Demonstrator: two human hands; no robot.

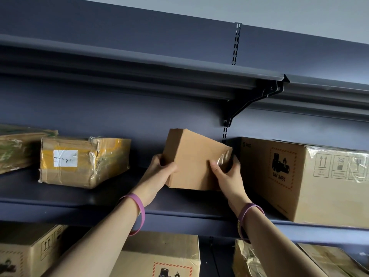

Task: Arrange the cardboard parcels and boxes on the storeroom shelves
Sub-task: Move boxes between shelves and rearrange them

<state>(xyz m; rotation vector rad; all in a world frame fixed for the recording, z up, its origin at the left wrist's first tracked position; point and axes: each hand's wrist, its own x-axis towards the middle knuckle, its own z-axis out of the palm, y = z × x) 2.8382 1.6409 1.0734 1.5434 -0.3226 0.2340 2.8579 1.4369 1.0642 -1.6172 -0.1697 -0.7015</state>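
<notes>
A small plain cardboard box [191,156] is tilted, its lower edge at the dark shelf [60,196], between a taped parcel and a big carton. My left hand [161,170] grips its left side with the thumb on the front face. My right hand [227,172] holds its right lower corner, thumb on the front and fingers wrapped round the side. Both wrists wear purple bands.
A taped yellow-brown parcel with a white label [83,160] lies to the left, another worn parcel [18,146] at the far left. A large carton marked UN 3481 [299,180] stands to the right. An upper shelf [159,66] hangs above. More cartons [165,256] sit below.
</notes>
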